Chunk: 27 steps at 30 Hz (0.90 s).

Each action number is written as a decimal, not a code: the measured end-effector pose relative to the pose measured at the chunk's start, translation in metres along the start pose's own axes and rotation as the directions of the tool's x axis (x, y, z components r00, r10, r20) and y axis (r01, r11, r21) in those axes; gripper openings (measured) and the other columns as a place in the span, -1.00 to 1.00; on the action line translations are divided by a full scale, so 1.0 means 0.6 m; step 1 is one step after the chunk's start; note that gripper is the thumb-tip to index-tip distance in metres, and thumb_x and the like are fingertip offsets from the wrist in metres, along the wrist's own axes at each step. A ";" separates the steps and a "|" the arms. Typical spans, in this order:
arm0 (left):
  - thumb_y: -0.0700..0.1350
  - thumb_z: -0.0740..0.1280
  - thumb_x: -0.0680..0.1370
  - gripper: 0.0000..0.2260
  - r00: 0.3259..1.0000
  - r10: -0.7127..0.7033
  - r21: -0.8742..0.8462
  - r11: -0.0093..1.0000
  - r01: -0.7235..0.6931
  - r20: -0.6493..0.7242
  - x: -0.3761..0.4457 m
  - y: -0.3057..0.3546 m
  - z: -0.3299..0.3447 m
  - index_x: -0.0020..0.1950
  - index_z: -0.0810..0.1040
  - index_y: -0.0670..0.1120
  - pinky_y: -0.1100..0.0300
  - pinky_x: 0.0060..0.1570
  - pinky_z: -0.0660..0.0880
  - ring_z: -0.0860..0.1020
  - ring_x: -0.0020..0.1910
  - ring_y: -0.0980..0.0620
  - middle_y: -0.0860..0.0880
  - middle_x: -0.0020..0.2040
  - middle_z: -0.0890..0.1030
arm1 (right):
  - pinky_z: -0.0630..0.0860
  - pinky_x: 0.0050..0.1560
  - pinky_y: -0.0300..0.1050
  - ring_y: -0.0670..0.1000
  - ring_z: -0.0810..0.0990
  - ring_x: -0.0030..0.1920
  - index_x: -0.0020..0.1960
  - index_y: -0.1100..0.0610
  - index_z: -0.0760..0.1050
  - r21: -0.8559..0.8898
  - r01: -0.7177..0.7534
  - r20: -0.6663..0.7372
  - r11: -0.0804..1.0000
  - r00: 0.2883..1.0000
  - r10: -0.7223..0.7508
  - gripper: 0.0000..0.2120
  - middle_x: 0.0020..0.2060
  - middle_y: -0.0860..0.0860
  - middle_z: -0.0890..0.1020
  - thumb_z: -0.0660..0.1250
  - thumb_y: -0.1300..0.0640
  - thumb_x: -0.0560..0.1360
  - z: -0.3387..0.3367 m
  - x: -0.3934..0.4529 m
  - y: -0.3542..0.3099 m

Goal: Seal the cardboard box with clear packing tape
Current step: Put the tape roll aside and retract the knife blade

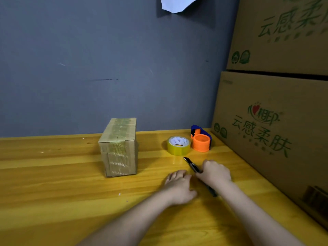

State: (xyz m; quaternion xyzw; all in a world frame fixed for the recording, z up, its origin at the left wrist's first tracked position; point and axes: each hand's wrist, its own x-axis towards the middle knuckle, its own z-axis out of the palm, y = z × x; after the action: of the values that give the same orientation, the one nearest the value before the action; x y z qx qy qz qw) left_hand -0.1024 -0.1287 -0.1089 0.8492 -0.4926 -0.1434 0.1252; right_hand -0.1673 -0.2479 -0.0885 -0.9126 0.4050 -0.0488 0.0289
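A small cardboard box [119, 148] stands on the yellow wooden table [53, 183], its top and front covered with strips of clear tape. To its right lies a roll of clear packing tape [178, 145], flat on the table. My right hand [215, 172] is closed around a black utility knife [192, 166] whose blade points toward the roll. My left hand [179, 187] rests palm down on the table just left of the knife, fingers loosely curled and holding nothing.
An orange and blue tape dispenser [201, 139] sits right behind the roll. Two large printed cartons [271, 121] are stacked along the table's right side. A grey wall [106, 68] closes the back, with a white paper [177, 4] pinned high up.
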 end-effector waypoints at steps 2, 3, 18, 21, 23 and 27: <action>0.10 0.23 0.53 -0.42 1.000 -0.004 -0.024 1.000 0.004 -0.006 -0.005 -0.002 -0.004 0.49 0.18 -0.04 0.02 0.51 -0.04 0.05 0.53 -0.09 -0.07 0.55 0.09 | 0.49 -0.04 -0.06 0.16 0.58 0.11 0.11 0.13 0.52 0.011 -0.019 0.008 1.000 1.000 0.019 -0.53 0.09 0.09 0.60 0.28 -0.21 0.41 -0.002 -0.007 -0.005; 0.10 0.23 0.53 -0.43 1.000 -0.009 -0.037 0.999 0.009 -0.008 -0.009 -0.002 -0.008 0.49 0.20 -0.04 0.02 0.51 -0.02 0.08 0.52 -0.10 -0.08 0.55 0.11 | 0.48 -0.06 -0.07 0.17 0.59 0.09 0.08 0.12 0.55 0.041 -0.033 0.019 0.999 0.999 0.033 -0.54 0.05 0.09 0.62 0.29 -0.21 0.40 -0.003 -0.011 -0.008; -0.20 0.21 0.59 -0.75 0.993 -0.054 -0.876 0.479 -0.062 -0.100 -0.059 -0.078 -0.053 0.25 0.27 -0.10 0.29 -0.48 0.54 0.63 -0.41 0.07 -0.13 -0.06 0.59 | 0.44 -0.20 -0.20 -0.02 0.51 -0.25 -0.01 0.24 0.51 0.977 0.113 -0.089 0.181 0.987 -0.132 -0.80 -0.26 0.07 0.51 0.43 0.19 0.43 -0.002 -0.021 -0.137; -0.14 0.13 0.64 -0.93 0.992 -0.083 -0.881 0.471 -0.048 -0.098 -0.064 -0.095 -0.047 0.06 0.32 -0.13 0.34 -0.64 0.41 0.53 -0.60 0.15 -0.10 -0.29 0.59 | 0.45 -0.19 -0.31 -0.08 0.52 -0.22 -0.05 0.20 0.46 0.959 0.213 -0.199 0.185 0.976 -0.087 -0.82 -0.25 -0.02 0.55 0.43 0.19 0.43 0.006 -0.021 -0.162; -0.13 0.11 0.64 -0.89 0.987 -0.092 -0.872 0.484 -0.071 -0.131 -0.062 -0.105 -0.038 -0.06 0.32 -0.11 0.36 -0.69 0.32 0.45 -0.66 0.16 -0.07 -0.36 0.55 | 0.52 -0.21 -0.34 -0.07 0.60 -0.18 -0.02 0.16 0.40 0.976 0.196 -0.184 0.091 0.975 -0.127 -0.81 -0.21 -0.01 0.63 0.40 0.20 0.46 0.015 -0.027 -0.171; -0.18 0.11 0.64 -0.91 0.969 -0.112 -0.877 0.457 -0.148 -0.222 -0.059 -0.120 -0.023 -0.02 0.38 -0.07 0.39 -0.68 0.21 0.34 -0.68 0.17 -0.04 -0.42 0.46 | 0.49 -0.56 -0.22 0.04 0.66 -0.31 0.01 0.17 0.39 0.984 0.052 -0.090 -0.170 0.971 -0.223 -0.89 -0.20 0.13 0.71 0.24 0.13 0.56 0.022 -0.047 -0.179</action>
State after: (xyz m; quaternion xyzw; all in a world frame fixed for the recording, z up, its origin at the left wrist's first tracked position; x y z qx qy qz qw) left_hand -0.0565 -0.0621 -0.1171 0.6644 -0.3348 -0.2703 0.6111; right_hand -0.1059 -0.1548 -0.0938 -0.6100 0.1233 -0.2896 0.7272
